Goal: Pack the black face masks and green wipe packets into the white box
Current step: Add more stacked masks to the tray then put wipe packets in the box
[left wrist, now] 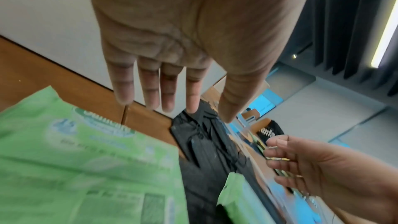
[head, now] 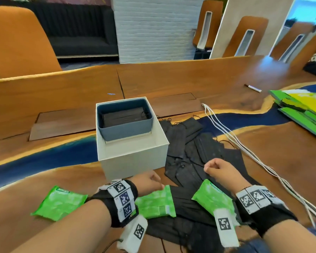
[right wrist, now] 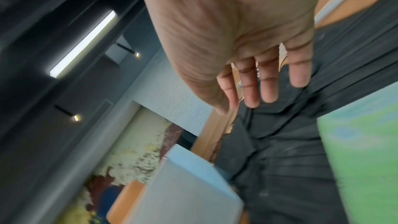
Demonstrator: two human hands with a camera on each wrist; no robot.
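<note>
The white box (head: 133, 156) stands mid-table with a blue-grey tray (head: 124, 132) inside its far half; black masks (head: 124, 116) lie in that tray. A loose pile of black masks (head: 190, 152) spreads to the box's right. Three green wipe packets lie near me: left (head: 60, 202), middle (head: 155, 203), right (head: 212, 198). My left hand (head: 150, 181) hovers over the middle packet (left wrist: 86, 168), fingers straight (left wrist: 150, 91), holding nothing. My right hand (head: 219, 168) hangs above the mask pile (right wrist: 290, 142) with fingers loosely curled (right wrist: 267, 88), empty.
White cables (head: 244, 147) run along the right of the mask pile. Flat green boards (head: 303, 108) are stacked at the far right and a marker (head: 253, 88) lies beyond them. An orange chair (head: 20, 42) stands behind the table at the left.
</note>
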